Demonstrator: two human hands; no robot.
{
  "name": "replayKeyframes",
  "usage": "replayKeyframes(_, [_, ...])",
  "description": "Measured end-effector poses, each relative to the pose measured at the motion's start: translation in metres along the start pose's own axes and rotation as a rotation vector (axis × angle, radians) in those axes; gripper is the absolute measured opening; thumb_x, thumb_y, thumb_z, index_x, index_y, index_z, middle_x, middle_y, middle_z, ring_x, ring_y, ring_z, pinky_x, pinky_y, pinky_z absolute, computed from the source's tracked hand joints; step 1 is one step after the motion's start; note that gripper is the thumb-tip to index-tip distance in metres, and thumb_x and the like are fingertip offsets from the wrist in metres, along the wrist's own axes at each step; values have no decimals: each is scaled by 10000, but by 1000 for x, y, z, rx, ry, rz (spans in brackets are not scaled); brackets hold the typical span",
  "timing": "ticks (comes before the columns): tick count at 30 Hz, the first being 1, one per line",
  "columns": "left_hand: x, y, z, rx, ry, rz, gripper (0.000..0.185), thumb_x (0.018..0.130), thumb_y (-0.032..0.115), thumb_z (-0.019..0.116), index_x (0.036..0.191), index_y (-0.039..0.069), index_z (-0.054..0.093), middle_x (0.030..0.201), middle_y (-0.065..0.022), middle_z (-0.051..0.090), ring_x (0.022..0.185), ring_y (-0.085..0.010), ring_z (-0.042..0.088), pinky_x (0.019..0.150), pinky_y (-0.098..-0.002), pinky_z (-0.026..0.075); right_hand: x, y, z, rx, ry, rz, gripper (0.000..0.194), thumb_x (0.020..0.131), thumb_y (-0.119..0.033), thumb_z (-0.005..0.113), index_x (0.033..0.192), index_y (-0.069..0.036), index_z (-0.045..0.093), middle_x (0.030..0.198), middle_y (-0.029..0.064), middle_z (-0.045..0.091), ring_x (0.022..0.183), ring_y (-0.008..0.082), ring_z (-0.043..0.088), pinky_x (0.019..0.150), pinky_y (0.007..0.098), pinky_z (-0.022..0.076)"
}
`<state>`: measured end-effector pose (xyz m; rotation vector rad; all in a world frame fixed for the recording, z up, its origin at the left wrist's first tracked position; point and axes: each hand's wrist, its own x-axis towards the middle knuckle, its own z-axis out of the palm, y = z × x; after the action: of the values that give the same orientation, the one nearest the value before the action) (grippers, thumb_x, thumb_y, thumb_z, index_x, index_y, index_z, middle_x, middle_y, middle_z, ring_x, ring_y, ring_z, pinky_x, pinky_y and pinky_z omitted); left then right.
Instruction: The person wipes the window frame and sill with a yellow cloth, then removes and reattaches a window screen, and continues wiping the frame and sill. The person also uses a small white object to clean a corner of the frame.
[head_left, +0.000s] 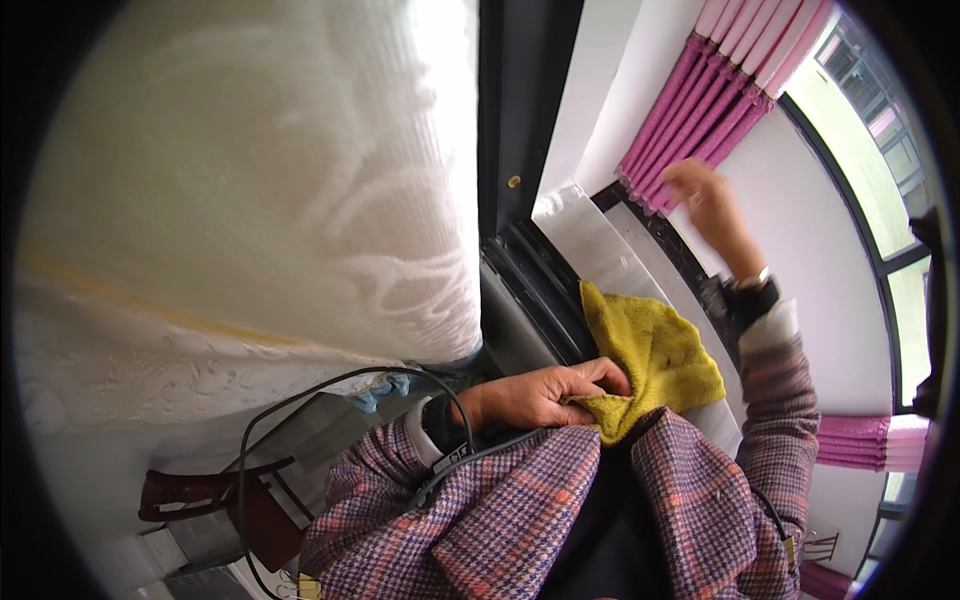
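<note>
My left hand (544, 397) is in front of my chest, its fingers closed on the gathered edge of a yellow towelling cloth (660, 352). The rest of the cloth spreads over a pale, smooth ledge beside a black metal frame track (551, 292). My right hand (705, 206) is raised at the right, blurred, with its fingers bent. It appears in front of the lower end of a pink and magenta curtain (690, 112); whether it touches the curtain cannot be seen. Nothing shows clearly in that hand.
A large cream patterned mattress (262, 187) fills the left side. A black cable (244, 465) loops by my left arm. At lower left stands a dark red chair (262, 517). A black-framed window (885, 259) curves along the right. A dark upright frame (514, 112) adjoins the mattress.
</note>
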<state>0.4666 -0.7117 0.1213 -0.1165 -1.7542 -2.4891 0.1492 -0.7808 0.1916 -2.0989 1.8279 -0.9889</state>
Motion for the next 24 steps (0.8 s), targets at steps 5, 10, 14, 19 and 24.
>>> replayKeyframes(5, [26,-2,11,-216,-295,38,565,917,-14,529,1479,-7,464,1525,-148,442,1439,-265,387,1223,-380,241,-17,24,-57,-1037,-174,299,157,900,-42,536,943,-45,687,1028,115,724,963,332,692,820,454,535])
replayKeyframes(10, [40,-9,13,-242,-229,-172,435,1004,174,570,1385,-30,530,1245,-76,641,1109,-145,599,1024,-280,453,-46,-58,-2,-177,-130,-186,273,864,75,570,1077,-19,713,1165,190,673,1067,318,672,907,386,554])
replayKeyframes(14, [20,-11,6,-245,-142,-216,448,1011,196,590,1388,-35,519,1247,-78,642,1116,-143,604,1029,-276,457,-62,-103,35,-142,-336,-371,275,808,112,614,1006,-30,741,1301,191,623,1234,363,582,978,428,530])
replayKeyframes(19, [9,-14,7,-332,-98,-226,445,1021,163,581,1408,-40,499,1284,-89,636,1169,-138,598,1048,-276,453,-71,-116,50,-288,-408,-428,205,712,51,661,879,-30,746,1366,208,575,1347,369,473,1077,471,420])
replayKeyframes(24, [8,-21,8,-371,-103,-192,445,1017,160,587,1405,-40,501,1285,-86,636,1152,-137,608,1036,-276,464,-67,-114,64,-350,-419,-428,170,747,-29,625,873,-8,736,1402,211,545,1378,362,434,1117,486,357])
